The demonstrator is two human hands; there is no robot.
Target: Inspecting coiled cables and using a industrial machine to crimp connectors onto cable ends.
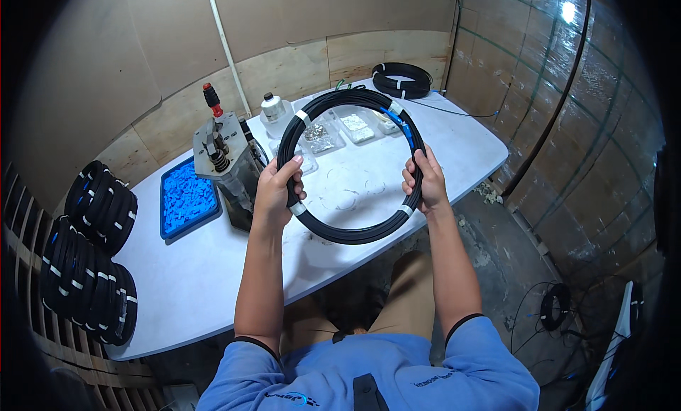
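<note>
A coil of black cable (352,235), bound with white tape in several places, is held up above the white table. My left hand (278,187) grips its left side, thumb over the front and fingers wrapped round. My right hand (428,180) closes round the right side in the same way. Blue connectors (406,130) lie along the coil's upper right. Through the ring, part of the table top and some clear plastic trays show.
On the table (170,276) stand a press-like metal machine (225,155) with a red-and-black handle, a tray of small blue parts (188,194), a white bottle (272,107) and another black coil (401,79). Stacked taped coils (85,283) sit left. Loose cable (555,306) lies on the floor.
</note>
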